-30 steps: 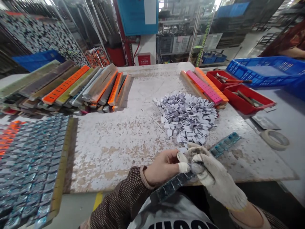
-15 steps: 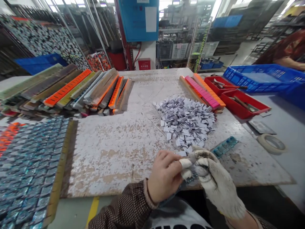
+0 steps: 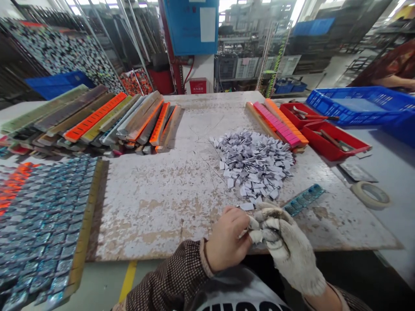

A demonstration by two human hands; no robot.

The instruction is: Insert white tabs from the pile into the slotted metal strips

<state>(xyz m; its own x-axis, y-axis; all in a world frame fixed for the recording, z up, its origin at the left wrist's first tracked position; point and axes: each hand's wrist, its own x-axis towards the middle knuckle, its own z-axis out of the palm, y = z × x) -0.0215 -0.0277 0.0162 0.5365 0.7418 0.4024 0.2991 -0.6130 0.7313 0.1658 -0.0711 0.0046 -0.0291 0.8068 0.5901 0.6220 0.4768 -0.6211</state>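
Note:
My left hand (image 3: 227,239) is bare, with white tape on its fingertips. Its fingers are pinched together against the fingertips of my right hand (image 3: 287,248), which wears a dirty white knit glove. Both hands meet at the near edge of the worn white board (image 3: 155,203). A narrow strip of blue-green pieces (image 3: 304,198) runs out from under the glove toward the upper right, and the glove's fingers are curled over its near end. What the left pinch holds is hidden. Just beyond the hands lies a heap of small grey-white folded slips (image 3: 256,162).
Stacked long strips, some orange (image 3: 97,116), lie far left; pink and orange strips (image 3: 279,123) far right. A big tray of blue-grey pieces (image 3: 42,216) fills the left. Red trays with tools (image 3: 333,138), a blue crate (image 3: 359,103) and a tape roll (image 3: 369,194) are right. A person's sleeve (image 3: 392,65) shows there.
My left hand has slid right and closed against the glove. The strip's near end, which stuck out below the hands, is now hidden. The hands sit slightly lower.

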